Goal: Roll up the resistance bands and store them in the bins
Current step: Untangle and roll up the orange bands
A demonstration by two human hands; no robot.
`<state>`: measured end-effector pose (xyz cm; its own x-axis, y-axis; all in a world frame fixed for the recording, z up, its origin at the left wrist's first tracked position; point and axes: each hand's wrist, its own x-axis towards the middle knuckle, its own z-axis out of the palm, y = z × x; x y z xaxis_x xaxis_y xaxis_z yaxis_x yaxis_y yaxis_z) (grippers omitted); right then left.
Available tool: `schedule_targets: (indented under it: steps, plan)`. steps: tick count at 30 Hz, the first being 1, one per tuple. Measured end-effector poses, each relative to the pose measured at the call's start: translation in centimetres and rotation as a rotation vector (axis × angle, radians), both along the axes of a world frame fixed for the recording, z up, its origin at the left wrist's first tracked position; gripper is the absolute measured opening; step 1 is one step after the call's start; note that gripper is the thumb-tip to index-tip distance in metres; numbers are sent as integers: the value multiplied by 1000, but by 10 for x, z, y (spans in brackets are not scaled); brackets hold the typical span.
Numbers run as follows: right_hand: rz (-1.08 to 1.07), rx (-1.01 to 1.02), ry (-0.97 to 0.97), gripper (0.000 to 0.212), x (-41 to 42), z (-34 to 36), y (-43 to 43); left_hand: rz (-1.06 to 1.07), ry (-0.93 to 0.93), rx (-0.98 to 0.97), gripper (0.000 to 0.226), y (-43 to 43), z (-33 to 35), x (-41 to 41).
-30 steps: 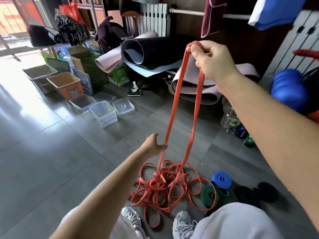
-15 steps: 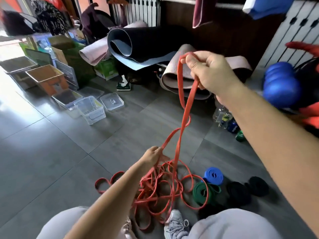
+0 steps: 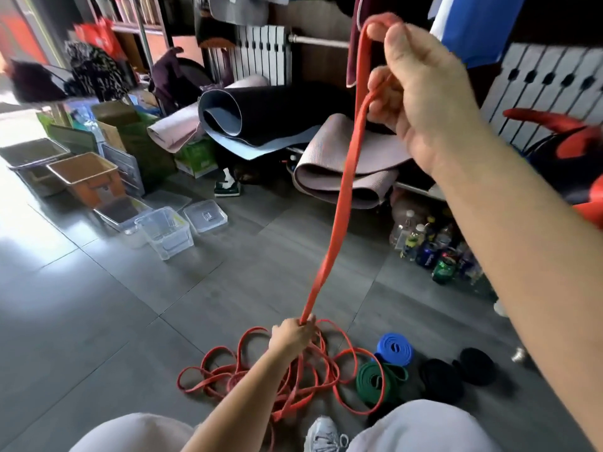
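Gripping the top loop of one red band (image 3: 339,203) with the right hand (image 3: 421,89) at the upper right of the frame, and pinching the same band low down with the left hand (image 3: 292,334) at the lower middle, just above the red pile (image 3: 261,376) on the floor (image 3: 98,321). Pulled long from top to bottom, leaning right at the top. Probably easiest to roll from the top end by the right hand, with the bins (image 3: 169,243) well apart at the middle left.

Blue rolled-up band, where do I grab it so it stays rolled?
Come from straight above and put your grip across the outer edge of the blue rolled-up rubber band, squeezing opposite sides. It lies flat, spiral up, so that probably keeps the coil tight. The green rolled band crowds its near-left side.
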<state>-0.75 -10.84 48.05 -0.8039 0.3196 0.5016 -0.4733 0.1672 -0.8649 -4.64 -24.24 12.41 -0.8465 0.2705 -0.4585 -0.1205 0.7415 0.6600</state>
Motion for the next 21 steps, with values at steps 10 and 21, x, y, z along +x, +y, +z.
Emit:
schedule_targets:
  steps: [10, 21]
  plan:
    - [-196, 635, -660, 53, 8, -122, 16, 74, 275, 436, 30, -8, 184, -41]
    - [-69, 214, -364, 12, -1, -96, -47, -123, 664, 741, 20, -2, 316, -12]
